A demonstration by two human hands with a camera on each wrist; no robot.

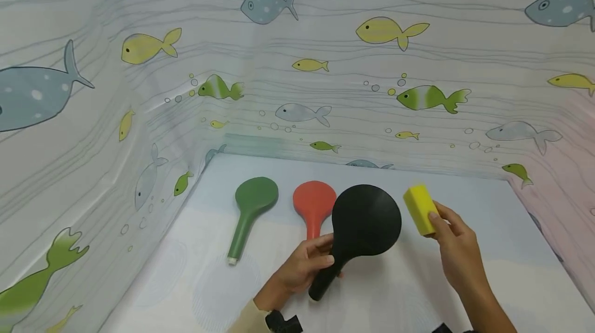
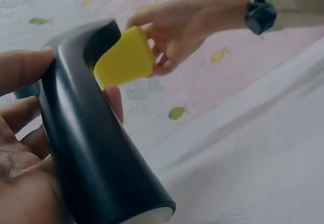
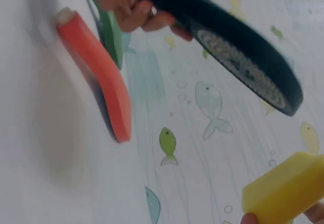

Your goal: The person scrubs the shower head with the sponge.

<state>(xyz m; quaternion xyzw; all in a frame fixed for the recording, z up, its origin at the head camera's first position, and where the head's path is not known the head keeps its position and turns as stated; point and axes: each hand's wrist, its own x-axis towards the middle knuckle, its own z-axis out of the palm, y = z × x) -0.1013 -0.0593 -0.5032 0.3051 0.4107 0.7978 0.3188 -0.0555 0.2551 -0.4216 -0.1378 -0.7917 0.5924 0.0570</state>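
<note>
By its handle, my left hand (image 1: 302, 266) grips a black shower head (image 1: 367, 219), raised above the white surface with its smooth back toward the head camera. The right wrist view shows the nozzle face (image 3: 238, 64) on its other side. To the right, my right hand (image 1: 460, 250) pinches a yellow sponge (image 1: 420, 209) between thumb and fingers. In the left wrist view the sponge (image 2: 126, 57) appears behind the shower head's neck; in the head view a gap separates the two. A red shower head (image 1: 314, 201) lies behind the left hand, its handle end hidden there.
A green shower head (image 1: 253, 204) lies left of the red one, handle toward me. White sheeting (image 1: 209, 219) covers the work surface. Fish-printed curtain walls (image 1: 344, 85) rise at the back and along both sides.
</note>
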